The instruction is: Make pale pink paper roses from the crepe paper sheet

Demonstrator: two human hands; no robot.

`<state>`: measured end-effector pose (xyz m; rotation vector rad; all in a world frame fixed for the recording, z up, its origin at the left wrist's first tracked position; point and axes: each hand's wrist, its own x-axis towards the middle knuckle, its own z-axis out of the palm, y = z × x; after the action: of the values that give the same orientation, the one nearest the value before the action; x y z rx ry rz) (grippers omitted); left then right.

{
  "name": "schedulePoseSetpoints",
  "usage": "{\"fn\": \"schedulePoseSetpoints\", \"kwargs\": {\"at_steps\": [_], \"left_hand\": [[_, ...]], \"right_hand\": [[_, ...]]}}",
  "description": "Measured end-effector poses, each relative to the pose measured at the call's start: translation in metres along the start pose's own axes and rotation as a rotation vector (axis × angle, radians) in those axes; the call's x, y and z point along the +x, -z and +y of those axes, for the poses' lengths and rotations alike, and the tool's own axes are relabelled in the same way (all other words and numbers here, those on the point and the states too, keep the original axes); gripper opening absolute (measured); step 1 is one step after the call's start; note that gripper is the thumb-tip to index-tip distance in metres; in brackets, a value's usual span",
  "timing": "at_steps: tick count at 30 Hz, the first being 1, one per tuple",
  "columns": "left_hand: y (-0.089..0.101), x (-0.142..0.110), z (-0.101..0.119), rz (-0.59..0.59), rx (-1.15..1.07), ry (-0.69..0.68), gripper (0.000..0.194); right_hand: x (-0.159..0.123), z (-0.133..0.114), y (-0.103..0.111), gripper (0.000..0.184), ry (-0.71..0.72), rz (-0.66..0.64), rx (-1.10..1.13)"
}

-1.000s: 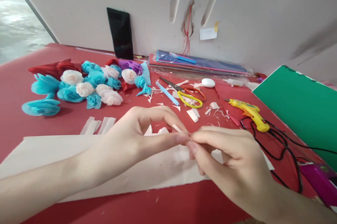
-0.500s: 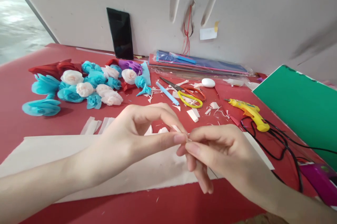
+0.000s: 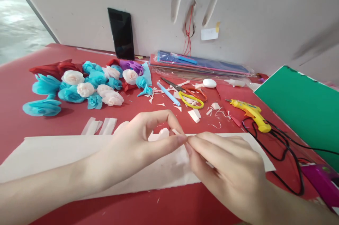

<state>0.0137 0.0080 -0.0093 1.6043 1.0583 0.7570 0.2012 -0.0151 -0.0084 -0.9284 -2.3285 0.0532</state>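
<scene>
Thumb and forefinger of my left hand (image 3: 132, 147) pinch a small pale pink crepe paper piece (image 3: 174, 132), mostly covered by the fingers. My right hand (image 3: 227, 165) meets the left fingertips, its thumb and forefinger closed on the end of the same piece. Below both hands lies a long pale pink paper sheet (image 3: 60, 151) on the red table. Cut pale petal pieces (image 3: 164, 132) rest at the sheet's far edge, partly behind my left hand. Two stacks of pale paper strips (image 3: 108, 126) lie to the left of them.
Blue, pale pink, red and purple paper flowers (image 3: 71, 93) are heaped at the left. Scissors (image 3: 191, 98), a light blue pen (image 3: 168, 93) and paper scraps lie mid-table. A yellow glue gun (image 3: 251, 113) with black cable, a green board (image 3: 299, 108) and a phone (image 3: 122, 34) stand around.
My right hand has turned over, back upward, its lower fingers now folded in beneath. My left hand keeps its pinch and has shifted slightly.
</scene>
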Motion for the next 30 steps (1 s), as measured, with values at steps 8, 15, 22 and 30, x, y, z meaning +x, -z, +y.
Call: {"fn": "schedulePoseSetpoints", "kwargs": {"at_steps": [8, 15, 22, 30], "left_hand": [[0.005, 0.000, -0.003, -0.070, -0.144, -0.102, 0.018], [0.007, 0.003, -0.005, -0.053, -0.135, -0.175, 0.019], [0.007, 0.004, -0.004, -0.008, -0.090, -0.126, 0.020], [0.001, 0.002, -0.005, 0.066, 0.026, 0.066, 0.029]], "right_hand": [[0.011, 0.003, 0.011, 0.033, -0.409, -0.250, 0.518], [0.019, 0.013, 0.009, 0.024, -0.738, -0.436, 1.137], [0.018, 0.006, 0.006, 0.020, -0.623, -0.287, 0.839], [0.004, 0.005, -0.006, 0.024, -0.094, 0.020, 0.119]]}}
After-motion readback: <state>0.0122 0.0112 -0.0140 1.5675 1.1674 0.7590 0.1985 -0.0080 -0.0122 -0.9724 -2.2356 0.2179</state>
